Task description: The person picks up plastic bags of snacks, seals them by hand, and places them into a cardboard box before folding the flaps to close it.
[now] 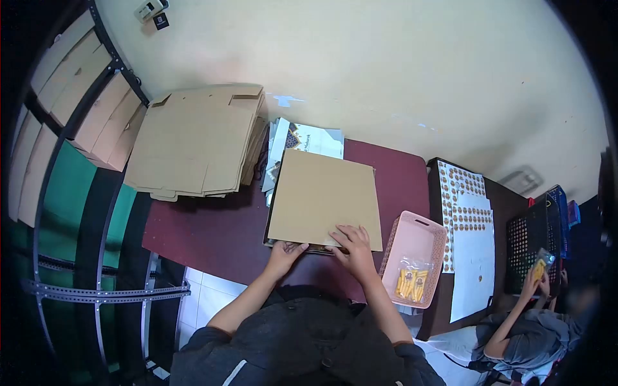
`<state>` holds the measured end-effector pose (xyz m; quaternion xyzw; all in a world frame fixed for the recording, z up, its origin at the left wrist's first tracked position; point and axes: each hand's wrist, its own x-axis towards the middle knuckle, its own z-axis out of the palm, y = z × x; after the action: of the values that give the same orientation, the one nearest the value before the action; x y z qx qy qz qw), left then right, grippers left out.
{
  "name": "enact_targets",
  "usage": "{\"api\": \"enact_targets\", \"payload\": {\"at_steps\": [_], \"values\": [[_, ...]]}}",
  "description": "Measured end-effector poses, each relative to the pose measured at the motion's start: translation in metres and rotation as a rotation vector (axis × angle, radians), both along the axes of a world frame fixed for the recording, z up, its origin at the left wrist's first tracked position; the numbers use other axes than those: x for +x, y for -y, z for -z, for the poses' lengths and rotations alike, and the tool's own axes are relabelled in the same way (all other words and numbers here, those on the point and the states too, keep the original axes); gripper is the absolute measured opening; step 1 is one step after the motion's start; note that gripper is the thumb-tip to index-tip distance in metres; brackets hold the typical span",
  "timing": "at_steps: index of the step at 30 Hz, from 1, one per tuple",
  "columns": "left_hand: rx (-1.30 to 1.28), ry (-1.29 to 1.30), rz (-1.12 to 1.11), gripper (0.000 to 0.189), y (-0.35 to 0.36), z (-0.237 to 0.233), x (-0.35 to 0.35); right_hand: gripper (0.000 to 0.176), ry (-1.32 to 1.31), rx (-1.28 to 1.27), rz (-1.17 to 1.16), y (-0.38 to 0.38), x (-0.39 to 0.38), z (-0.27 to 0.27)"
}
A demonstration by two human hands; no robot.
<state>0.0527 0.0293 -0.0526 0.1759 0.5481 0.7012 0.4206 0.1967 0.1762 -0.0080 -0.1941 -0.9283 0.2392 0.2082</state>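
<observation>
A flat brown cardboard box [325,199] with a dark edge lies in front of me on the maroon table [399,164]. My left hand [286,255] is at its front edge, left of the middle, with fingers curled against the rim under the top panel. My right hand [353,246] rests on the front right part of the panel, fingers spread on top and thumb at the edge. A narrow dark gap shows between panel and rim; what is inside is hidden. Behind the box, printed sheets or booklets [315,140] stick out.
Flattened cardboard boxes [193,141] are stacked at the left. On the right, a pink basket [412,225] holds bags of yellow items [412,284]. Beyond are sticker sheets [473,219], a black crate [531,238] and another person's hands [537,281] holding a yellow packet. Metal shelving [103,293] stands far left.
</observation>
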Motion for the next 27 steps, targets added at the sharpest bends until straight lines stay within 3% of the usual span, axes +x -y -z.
{"api": "enact_targets", "payload": {"at_steps": [2, 4, 6, 9, 11, 14, 18, 20, 27], "values": [[0.050, -0.033, -0.013, 0.027, -0.001, 0.002, 0.000, 0.038, 0.015, 0.000, -0.009, 0.001, -0.001, 0.001], [-0.098, -0.113, 0.158, 0.029, 0.001, 0.002, -0.004, 0.038, 0.031, 0.001, -0.016, 0.001, -0.001, 0.001], [-0.112, -0.073, 0.167, 0.030, 0.001, 0.002, -0.001, 0.040, 0.047, 0.000, -0.036, 0.002, -0.003, 0.004], [-0.168, -0.256, 0.159, 0.026, 0.002, 0.007, -0.001, 0.041, 0.072, -0.021, -0.051, 0.002, -0.003, 0.012], [-0.401, -0.290, 0.234, 0.023, 0.005, 0.013, -0.005, 0.042, 0.066, -0.015, -0.049, 0.004, -0.004, 0.017], [-0.219, -0.395, 0.084, 0.022, 0.008, 0.011, -0.003, 0.044, 0.054, 0.013, -0.045, 0.005, -0.003, 0.023], [-0.104, -0.353, 0.018, 0.023, 0.011, 0.022, -0.006, 0.043, 0.032, 0.042, -0.076, 0.005, -0.004, 0.032], [-0.439, -0.157, 0.145, 0.023, 0.017, 0.013, -0.009, 0.043, 0.020, 0.008, -0.082, 0.004, -0.005, 0.040], [-0.371, -0.148, 0.074, 0.024, 0.016, 0.023, -0.005, 0.043, -0.002, 0.021, -0.075, 0.004, -0.006, 0.046]]}}
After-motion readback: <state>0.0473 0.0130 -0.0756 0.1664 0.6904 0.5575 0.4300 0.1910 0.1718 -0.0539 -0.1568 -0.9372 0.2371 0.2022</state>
